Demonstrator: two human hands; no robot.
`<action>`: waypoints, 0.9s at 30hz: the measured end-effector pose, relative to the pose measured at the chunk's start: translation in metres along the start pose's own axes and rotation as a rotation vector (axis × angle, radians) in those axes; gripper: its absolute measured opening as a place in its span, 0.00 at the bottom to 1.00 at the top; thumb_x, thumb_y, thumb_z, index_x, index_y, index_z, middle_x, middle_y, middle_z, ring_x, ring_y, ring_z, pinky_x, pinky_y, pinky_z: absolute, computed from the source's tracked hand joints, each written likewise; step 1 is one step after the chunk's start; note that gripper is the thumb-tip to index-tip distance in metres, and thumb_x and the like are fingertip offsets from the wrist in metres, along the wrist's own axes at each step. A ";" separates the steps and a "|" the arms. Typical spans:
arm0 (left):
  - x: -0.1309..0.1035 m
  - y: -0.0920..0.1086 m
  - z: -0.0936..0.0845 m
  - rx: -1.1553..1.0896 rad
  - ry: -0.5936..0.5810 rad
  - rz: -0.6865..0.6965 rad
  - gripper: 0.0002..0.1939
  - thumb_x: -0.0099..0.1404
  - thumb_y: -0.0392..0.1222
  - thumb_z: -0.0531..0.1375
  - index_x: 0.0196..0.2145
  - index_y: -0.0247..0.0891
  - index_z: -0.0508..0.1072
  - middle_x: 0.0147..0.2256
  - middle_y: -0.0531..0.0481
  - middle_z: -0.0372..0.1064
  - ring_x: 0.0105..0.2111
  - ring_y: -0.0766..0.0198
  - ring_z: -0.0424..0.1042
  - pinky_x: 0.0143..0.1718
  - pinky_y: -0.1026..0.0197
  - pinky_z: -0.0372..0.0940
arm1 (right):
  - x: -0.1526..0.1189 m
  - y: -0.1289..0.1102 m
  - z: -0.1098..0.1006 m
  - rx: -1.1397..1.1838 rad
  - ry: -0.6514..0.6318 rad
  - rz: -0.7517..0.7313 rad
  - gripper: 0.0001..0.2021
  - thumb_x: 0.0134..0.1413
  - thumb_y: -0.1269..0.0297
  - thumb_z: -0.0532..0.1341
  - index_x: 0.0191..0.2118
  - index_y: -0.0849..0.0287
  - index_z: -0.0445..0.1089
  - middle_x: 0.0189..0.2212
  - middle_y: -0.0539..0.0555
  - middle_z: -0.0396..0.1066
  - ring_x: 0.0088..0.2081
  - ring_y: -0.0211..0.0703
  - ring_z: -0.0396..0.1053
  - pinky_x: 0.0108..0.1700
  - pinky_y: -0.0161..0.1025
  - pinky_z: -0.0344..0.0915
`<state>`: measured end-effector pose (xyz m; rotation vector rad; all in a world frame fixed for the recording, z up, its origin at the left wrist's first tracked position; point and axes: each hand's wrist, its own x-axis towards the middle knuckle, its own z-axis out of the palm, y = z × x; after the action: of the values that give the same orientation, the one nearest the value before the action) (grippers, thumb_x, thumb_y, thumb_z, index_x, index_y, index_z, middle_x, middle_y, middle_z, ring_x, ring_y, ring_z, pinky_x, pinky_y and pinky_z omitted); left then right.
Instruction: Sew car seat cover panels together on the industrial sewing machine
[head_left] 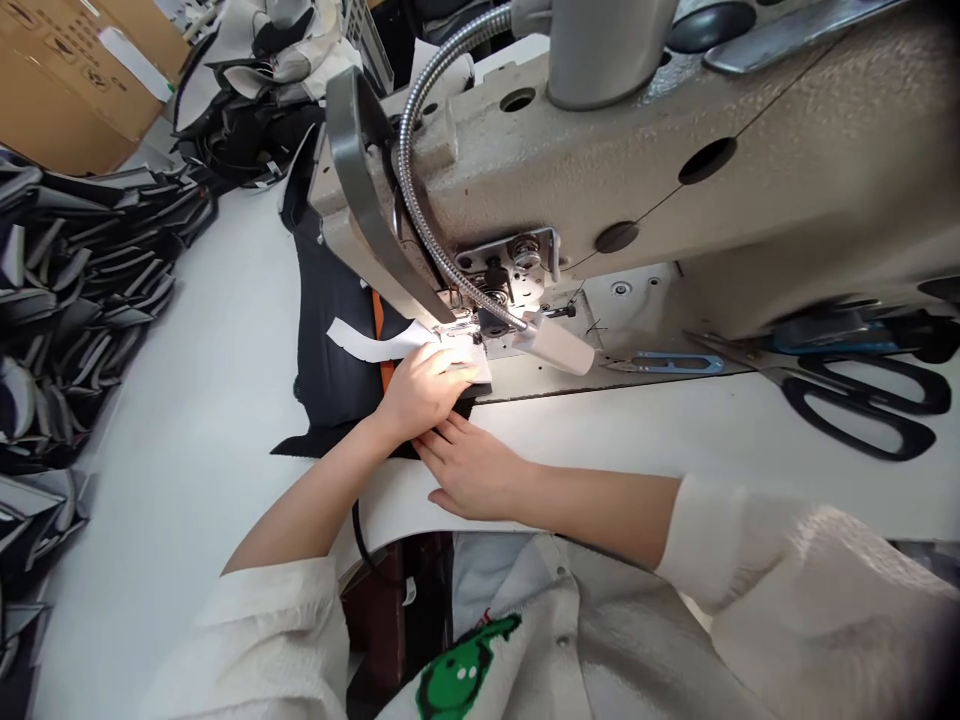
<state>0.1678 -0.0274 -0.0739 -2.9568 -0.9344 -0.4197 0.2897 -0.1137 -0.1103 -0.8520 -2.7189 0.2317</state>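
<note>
My left hand lies over the white strip and the black fabric, close to the sewing machine's presser foot. Its fingers are stretched out flat, pressing down on the work. Just below and to the right, my right hand rests palm down with straight fingers on the black fabric's near edge. Beneath the strip, an orange band crosses the fabric. The machine's lamp lights the stitching area, and the needle itself is hard to make out.
Small blue thread snips and black-handled scissors lie to the right on the white table. Stacks of dark cut pieces line the left side. A cardboard box stands behind them. The machine arm spans the back.
</note>
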 end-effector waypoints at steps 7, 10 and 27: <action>-0.011 -0.012 0.012 0.100 0.054 0.109 0.12 0.67 0.37 0.52 0.41 0.42 0.75 0.39 0.46 0.72 0.40 0.60 0.67 0.41 0.56 0.65 | -0.004 -0.005 0.009 0.050 0.006 -0.096 0.27 0.62 0.56 0.50 0.60 0.73 0.57 0.61 0.64 0.55 0.62 0.53 0.51 0.64 0.48 0.43; -0.013 -0.012 0.015 0.107 0.063 0.143 0.13 0.67 0.36 0.51 0.43 0.42 0.74 0.39 0.46 0.72 0.40 0.60 0.67 0.41 0.56 0.66 | -0.005 -0.006 0.010 0.067 -0.009 -0.084 0.28 0.62 0.56 0.50 0.61 0.73 0.56 0.61 0.64 0.54 0.62 0.54 0.50 0.64 0.48 0.43; 0.009 -0.056 0.026 -0.093 0.089 0.147 0.10 0.64 0.45 0.57 0.39 0.45 0.78 0.35 0.47 0.73 0.39 0.61 0.69 0.43 0.56 0.66 | 0.006 0.011 -0.001 0.044 0.005 0.037 0.32 0.60 0.51 0.52 0.61 0.74 0.55 0.62 0.67 0.51 0.64 0.58 0.45 0.64 0.55 0.41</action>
<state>0.1494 0.0262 -0.1004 -3.0338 -0.7019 -0.5985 0.2912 -0.1016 -0.1105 -0.8895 -2.6854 0.2951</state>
